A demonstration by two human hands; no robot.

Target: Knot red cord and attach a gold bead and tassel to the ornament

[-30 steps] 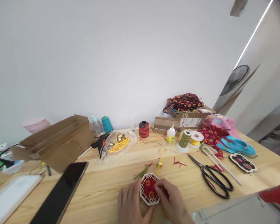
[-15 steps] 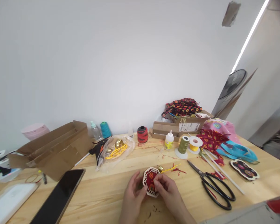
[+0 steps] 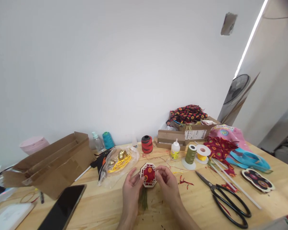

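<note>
Both my hands hold a small octagonal ornament, a white lattice frame over red patterned fabric, lifted upright above the wooden table. My left hand pinches its left edge and my right hand pinches its right edge. A green tassel hangs from the ornament's bottom between my wrists.
Black scissors lie to the right, with white sticks, green and yellow thread spools and a glue bottle. A plastic bag of gold bells, a cardboard box and a dark phone sit left.
The ornament lay flat on the table under my hands; both hands have since lifted it and turned it upright, farther from me. The tassel now hangs below it.
</note>
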